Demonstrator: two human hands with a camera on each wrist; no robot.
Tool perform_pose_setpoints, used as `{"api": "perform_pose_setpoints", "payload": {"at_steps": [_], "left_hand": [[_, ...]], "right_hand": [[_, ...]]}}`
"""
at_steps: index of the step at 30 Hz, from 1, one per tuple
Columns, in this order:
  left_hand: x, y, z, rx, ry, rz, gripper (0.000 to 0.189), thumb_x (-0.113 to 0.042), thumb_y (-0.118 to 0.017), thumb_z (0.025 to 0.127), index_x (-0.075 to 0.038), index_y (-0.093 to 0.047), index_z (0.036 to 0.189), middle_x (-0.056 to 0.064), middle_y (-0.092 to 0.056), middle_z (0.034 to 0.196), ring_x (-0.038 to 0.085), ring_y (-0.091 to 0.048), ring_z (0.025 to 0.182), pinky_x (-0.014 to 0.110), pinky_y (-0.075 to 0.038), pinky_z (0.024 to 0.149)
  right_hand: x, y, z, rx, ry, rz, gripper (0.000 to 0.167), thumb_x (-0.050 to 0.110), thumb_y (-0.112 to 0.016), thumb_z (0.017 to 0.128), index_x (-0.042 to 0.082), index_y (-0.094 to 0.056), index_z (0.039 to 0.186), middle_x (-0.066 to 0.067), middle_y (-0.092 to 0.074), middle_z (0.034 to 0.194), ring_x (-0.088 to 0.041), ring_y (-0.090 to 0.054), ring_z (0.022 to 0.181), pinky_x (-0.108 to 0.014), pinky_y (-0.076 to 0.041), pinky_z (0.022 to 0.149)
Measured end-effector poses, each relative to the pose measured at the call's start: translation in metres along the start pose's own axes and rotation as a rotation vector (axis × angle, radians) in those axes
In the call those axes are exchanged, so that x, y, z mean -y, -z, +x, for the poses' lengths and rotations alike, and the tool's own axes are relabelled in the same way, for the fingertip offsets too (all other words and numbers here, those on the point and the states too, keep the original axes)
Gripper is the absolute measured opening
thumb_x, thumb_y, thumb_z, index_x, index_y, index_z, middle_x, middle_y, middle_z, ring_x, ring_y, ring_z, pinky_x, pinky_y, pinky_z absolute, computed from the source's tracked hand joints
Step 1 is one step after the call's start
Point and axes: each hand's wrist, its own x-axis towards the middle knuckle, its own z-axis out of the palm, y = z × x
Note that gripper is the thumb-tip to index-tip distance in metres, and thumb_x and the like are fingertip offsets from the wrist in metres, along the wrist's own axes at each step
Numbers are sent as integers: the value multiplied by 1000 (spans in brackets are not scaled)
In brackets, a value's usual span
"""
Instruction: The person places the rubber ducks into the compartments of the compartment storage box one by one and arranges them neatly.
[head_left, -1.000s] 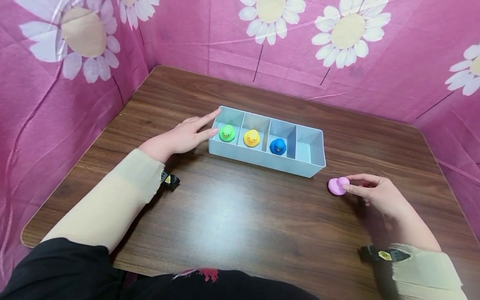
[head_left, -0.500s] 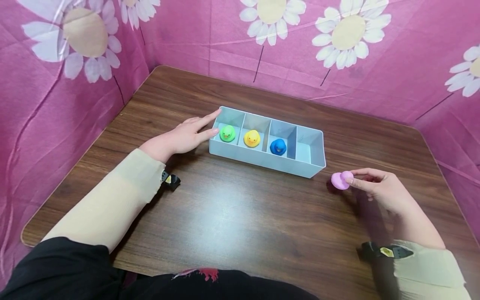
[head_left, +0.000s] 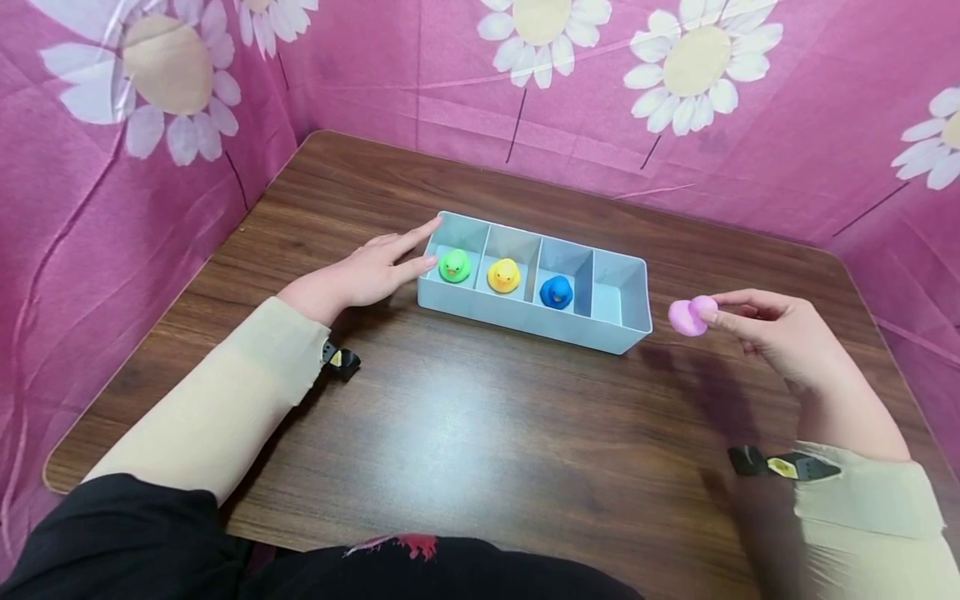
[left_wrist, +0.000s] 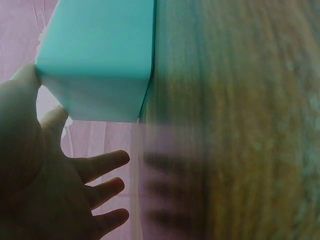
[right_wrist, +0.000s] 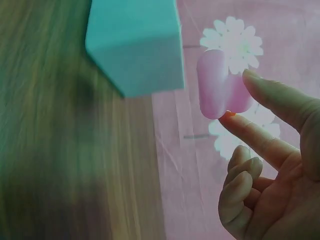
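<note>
A pale blue divided box stands on the table. Its compartments, from the left, hold a green duck, a yellow duck and a blue duck; the rightmost one has nothing in it. My left hand touches the box's left end with thumb and index finger, the other fingers spread loosely in the left wrist view. Right of the box, my right hand pinches a pink toy duck by its head between thumb and index finger, above the table. Its orange beak shows in the right wrist view.
The brown wooden table spreads around the box. Pink cloth with white daisies hangs behind and at both sides. A black band circles the right wrist, another the left.
My right hand has lifted the pink toy duck off the table and carried it away from me, level with the box's right end. My left hand and the box have stayed put.
</note>
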Motion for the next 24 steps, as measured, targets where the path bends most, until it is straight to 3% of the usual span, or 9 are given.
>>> {"api": "perform_pose_setpoints", "payload": {"at_steps": [12,24], "left_hand": [[-1,1,0,7,0,-8,64,-69,-34,97,-56,-2,152,-1,-18,163,34,-6,148,61,-7,114],[0,0,0,8,6,-19,64,-70,-34,97,-58,-2,151,-1,-18,163,35,-5,148,61,-7,114]], "right_hand": [[28,-30,26,45,10,-2,25,28,-77,89,22,-77,113,10,-66,76,-12,-53,78,-29,-44,57],[24,-47,42,55,37,-11,21,26,-79,87,19,-78,107,4,-60,67,-15,-50,66,-29,-42,50]]}}
